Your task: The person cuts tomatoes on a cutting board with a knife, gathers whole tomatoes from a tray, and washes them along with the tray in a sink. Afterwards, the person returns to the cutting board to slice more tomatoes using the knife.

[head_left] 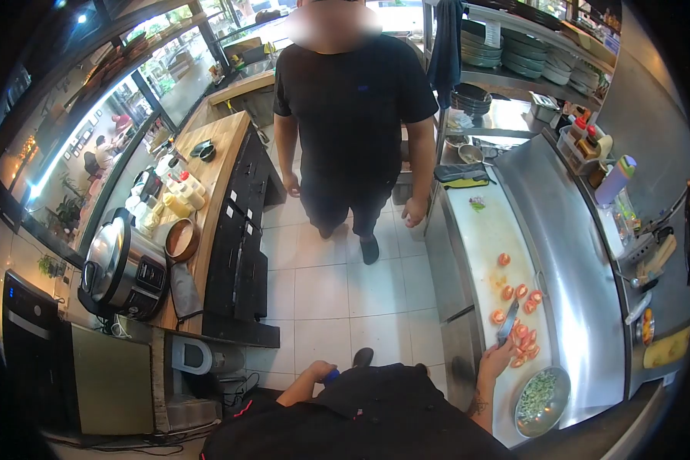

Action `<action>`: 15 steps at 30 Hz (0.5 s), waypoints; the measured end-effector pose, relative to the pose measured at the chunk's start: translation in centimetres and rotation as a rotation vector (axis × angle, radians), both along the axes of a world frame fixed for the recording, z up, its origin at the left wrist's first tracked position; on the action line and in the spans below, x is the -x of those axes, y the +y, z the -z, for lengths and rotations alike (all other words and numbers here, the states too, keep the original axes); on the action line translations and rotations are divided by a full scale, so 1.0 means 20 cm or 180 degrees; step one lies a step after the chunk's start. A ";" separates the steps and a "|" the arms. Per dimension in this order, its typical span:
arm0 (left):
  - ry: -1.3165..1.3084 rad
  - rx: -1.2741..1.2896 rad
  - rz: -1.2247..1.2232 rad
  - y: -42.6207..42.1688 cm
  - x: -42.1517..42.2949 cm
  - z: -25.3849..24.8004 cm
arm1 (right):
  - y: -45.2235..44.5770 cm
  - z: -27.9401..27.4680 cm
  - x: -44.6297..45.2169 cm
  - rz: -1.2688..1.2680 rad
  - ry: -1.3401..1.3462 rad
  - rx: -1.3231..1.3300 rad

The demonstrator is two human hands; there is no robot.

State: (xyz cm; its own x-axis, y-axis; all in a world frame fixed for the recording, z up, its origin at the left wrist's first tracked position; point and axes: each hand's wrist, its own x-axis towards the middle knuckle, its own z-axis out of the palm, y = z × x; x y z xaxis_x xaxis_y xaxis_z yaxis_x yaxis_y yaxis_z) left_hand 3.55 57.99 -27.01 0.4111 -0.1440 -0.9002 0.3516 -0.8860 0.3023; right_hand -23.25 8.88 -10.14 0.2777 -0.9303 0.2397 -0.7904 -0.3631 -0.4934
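Observation:
My right hand [497,358] grips a knife [507,325] by its handle, with the blade over the white cutting board [479,230]. Cut tomatoes [523,337] lie around the blade and just beyond it. Farther up the board are another tomato piece [504,260] and a small purple-and-green heap [477,203]. A metal bowl [568,395] of chopped green pieces [538,397] stands close to my right forearm. Away from the board, my left hand [319,371] is closed in front of my body around a small blue object [330,376] whose kind I cannot make out.
A person [353,115] in black stands facing me in the tiled aisle [322,291]. On the left, a wooden counter [216,161] bears a large cooker [126,264], sauce bottles [178,205] and a brown bowl [182,239]. Stacked plates [523,57] fill the back-right shelf.

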 end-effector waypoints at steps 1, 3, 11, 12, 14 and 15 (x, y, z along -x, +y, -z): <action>-0.0004 -0.0004 -0.0156 0.01 0.02 0.00 | 0.01 -0.02 -0.01 0.0069 -0.0022 -0.0150; 0.0002 -0.0010 -0.0310 0.03 0.05 0.01 | 0.00 0.00 -0.01 0.0045 -0.0004 -0.0067; 0.0022 0.0352 0.0731 0.12 0.04 0.12 | -0.05 0.11 0.01 -0.0094 -0.0058 0.0467; 0.0023 0.0353 0.0734 0.13 0.03 0.12 | -0.05 0.11 0.01 -0.0053 -0.0022 0.0427; -0.0072 0.0658 0.0945 0.15 0.01 0.19 | -0.06 0.12 0.01 -0.0006 0.0009 0.0392; -0.0104 0.0760 0.1016 0.15 0.01 0.20 | -0.06 0.13 0.01 0.0016 0.0004 0.0359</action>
State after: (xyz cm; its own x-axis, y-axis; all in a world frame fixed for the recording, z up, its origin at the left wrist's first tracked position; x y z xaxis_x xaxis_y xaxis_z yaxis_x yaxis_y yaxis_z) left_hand 3.36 61.09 -30.96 0.3396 -0.4728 -0.8131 0.0568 -0.8526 0.5195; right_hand -23.44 7.60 -12.78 0.2736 -0.8988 0.3426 -0.7929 -0.4123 -0.4486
